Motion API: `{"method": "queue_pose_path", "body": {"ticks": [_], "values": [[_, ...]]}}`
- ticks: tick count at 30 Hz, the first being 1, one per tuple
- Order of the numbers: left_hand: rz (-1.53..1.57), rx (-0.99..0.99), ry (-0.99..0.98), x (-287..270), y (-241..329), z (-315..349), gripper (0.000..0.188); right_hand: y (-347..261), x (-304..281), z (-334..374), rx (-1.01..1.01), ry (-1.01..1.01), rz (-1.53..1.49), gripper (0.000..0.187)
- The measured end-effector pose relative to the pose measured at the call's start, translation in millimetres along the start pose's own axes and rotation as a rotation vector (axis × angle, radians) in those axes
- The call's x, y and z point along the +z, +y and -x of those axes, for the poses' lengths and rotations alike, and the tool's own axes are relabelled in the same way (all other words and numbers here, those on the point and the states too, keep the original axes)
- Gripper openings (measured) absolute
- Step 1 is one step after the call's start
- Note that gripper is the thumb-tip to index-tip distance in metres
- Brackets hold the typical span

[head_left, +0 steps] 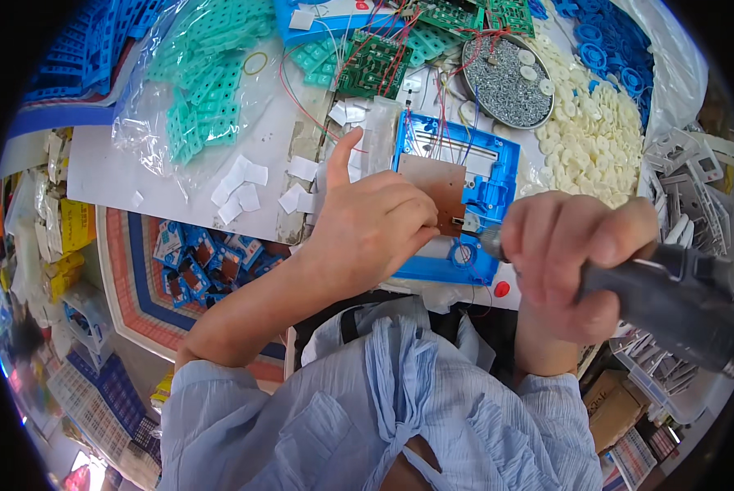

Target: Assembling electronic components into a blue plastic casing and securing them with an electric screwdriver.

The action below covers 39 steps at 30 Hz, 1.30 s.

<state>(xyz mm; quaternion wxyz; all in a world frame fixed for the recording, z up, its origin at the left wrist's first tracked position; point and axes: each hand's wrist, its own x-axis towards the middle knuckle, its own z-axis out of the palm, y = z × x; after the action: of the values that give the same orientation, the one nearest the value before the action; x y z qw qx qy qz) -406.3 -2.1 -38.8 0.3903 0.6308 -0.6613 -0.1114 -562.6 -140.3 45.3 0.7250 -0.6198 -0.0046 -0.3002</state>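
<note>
My right hand (567, 254) is wrapped firmly around a dark power driver (678, 307), its thin shaft pointing toward 9 o'clock; the tip is at the lower right corner of a brown circuit board (432, 173), though I cannot tell whether it touches; my left hand (363, 225) comes in from 8 o'clock, thumb and fingertips drawn together at the board's lower edge, one finger sticking up; whether they pinch anything I cannot tell.

The board lies over an open blue housing (432, 271) on the white bench (105, 164), with thin wires running from its upper side; from the housing, a red cap (502, 289) is at 5 o'clock, just beside it; a round dish (518, 127) of small screws (506, 82) is at 1 o'clock, cream plastic pieces (588, 139) at 2; green circuit boards (373, 65) are at 11, bagged teal pieces (203, 114) at 10, white squares (240, 184) at 9; a woven basket (158, 323) of blue units (195, 282) sits toward 8.
</note>
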Motion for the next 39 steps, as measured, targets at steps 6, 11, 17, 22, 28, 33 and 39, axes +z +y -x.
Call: {"method": "queue_pose_path", "body": {"ticks": [6,11,17,22,28,33,39], "values": [[-0.008,0.030,0.066,7,-4,1,0.019,14,8,-1,0.019,0.018,-0.004,0.036],[0.028,0.029,0.072,8,-5,3,0.017,16,5,2,0.030,-0.017,-0.133,0.038],[0.015,0.049,0.079,8,-8,3,0.018,17,12,4,0.061,0.018,-0.069,0.036],[0.009,0.085,0.063,3,-10,0,0.020,15,23,2,0.087,0.088,0.072,0.041],[0.084,-0.006,-0.042,-1,-14,-5,0.019,20,22,5,0.093,0.084,0.061,0.042],[0.088,-0.049,-0.112,-4,-18,-5,0.026,22,25,7,0.082,0.079,0.055,0.042],[0.101,-0.037,-0.111,-5,-19,-6,0.021,28,27,6,0.091,0.044,0.058,0.036]]}}
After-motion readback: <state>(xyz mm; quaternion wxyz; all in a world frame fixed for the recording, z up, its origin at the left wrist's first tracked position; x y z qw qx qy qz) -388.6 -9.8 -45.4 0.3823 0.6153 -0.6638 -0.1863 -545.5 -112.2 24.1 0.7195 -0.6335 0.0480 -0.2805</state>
